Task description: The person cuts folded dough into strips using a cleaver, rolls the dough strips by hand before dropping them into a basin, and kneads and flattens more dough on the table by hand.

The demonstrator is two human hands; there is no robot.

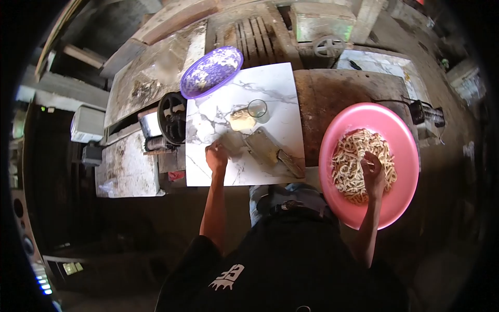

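My left hand [217,157] rests at the left front of a white marbled board [208,174], its fingers curled closed; whatever may be inside is hidden. Right of it lie a cleaver [261,146] with a handle pointing toward me, a pale lump of dough [241,120] and a clear drinking glass [257,108]. My right hand [372,169] is inside a pink basin [407,151], over a heap of thin dough strips [358,148]. Its thumb and fingers are bent together at the strips; I cannot make out what they pinch.
A purple basket [185,92] dusted with white flour stands at the board's back left corner. Left of the board is a machine with a dark handwheel [171,118]. Wooden tabletop [332,93] extends behind the basin. A ridged metal roller [427,113] sits beyond it at right.
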